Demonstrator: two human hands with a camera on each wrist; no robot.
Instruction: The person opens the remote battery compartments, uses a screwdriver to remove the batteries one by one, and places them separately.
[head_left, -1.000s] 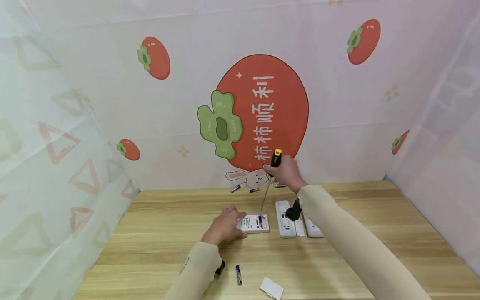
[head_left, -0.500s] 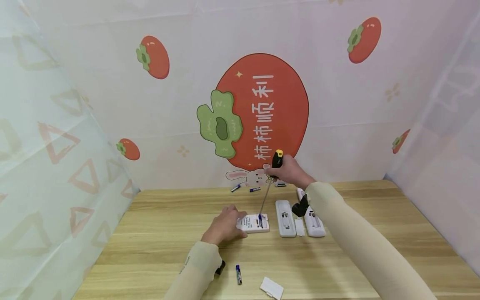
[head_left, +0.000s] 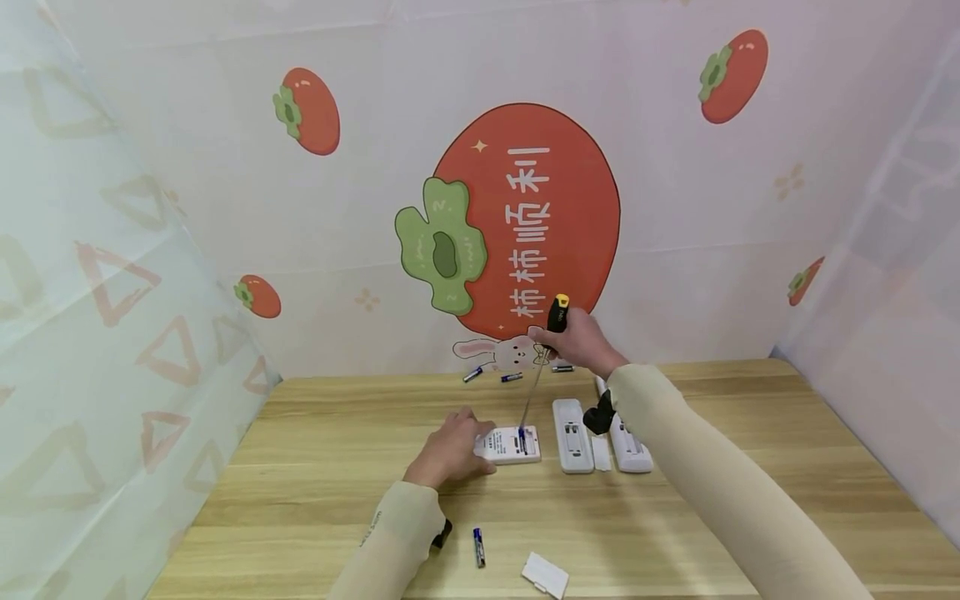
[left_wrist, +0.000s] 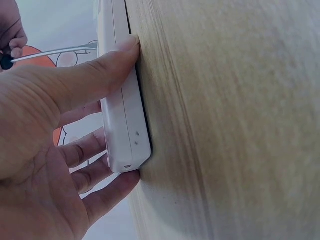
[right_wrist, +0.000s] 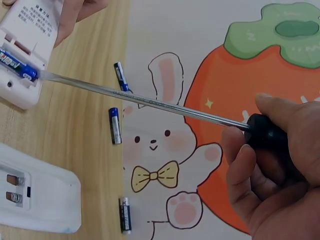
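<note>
My left hand point(head_left: 450, 450) grips a white remote control point(head_left: 510, 447) lying back-up on the table, thumb along one long side and fingers along the other, as the left wrist view shows. Its battery compartment is uncovered, and a blue AAA-size battery point(right_wrist: 19, 66) lies in it. With my right hand point(head_left: 583, 342) I hold a screwdriver point(head_left: 558, 315) by its black handle with a yellow end. The long metal shaft point(right_wrist: 150, 102) slants down to the remote, its flat tip right at the blue end of that battery.
Two more white remotes with uncovered compartments, one point(head_left: 573, 437) beside the other point(head_left: 632, 448), lie to the right, a white cover point(head_left: 601, 454) between them. Loose batteries point(right_wrist: 115, 126) line the back edge by the printed wall. Another battery point(head_left: 478, 547) and a cover point(head_left: 545, 575) lie in front.
My right wrist has shifted to the right, uncovering more of the rightmost remote. The screwdriver's handle tilts slightly further right, while its tip stays at the battery. My left hand keeps its place.
</note>
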